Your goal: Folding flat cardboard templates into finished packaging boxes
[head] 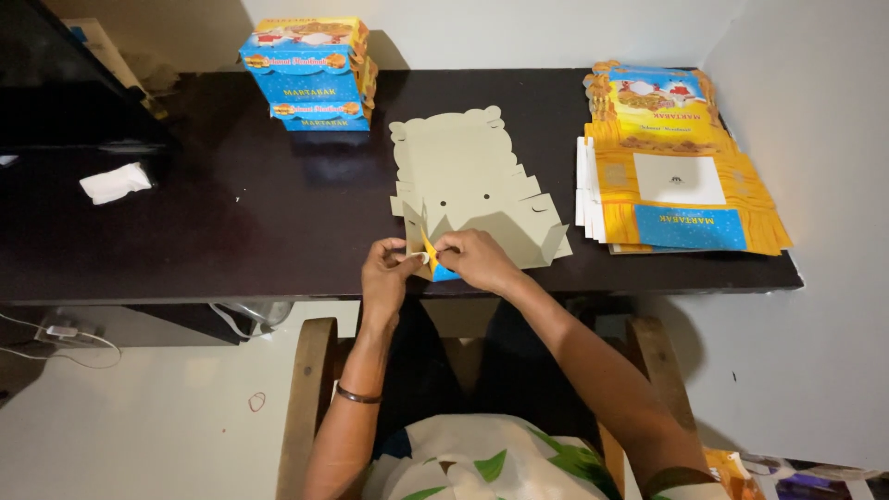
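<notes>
We pinch a flap of the flat cardboard box [468, 181] at the table's [231, 213] near edge, left hand [387, 268] and right hand [474, 259] fingers both closed on it.

folded boxes [313, 74]: 3 | flat box stack [681, 190]: 1 | unfolded blank [468, 190]: 1 | tissue [115, 182]: 1

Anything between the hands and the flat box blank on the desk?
Nothing visible. Both the left hand and the right hand already pinch the near flap of the box blank. The finished boxes and the stack of flat blanks sit off to the sides.
</notes>
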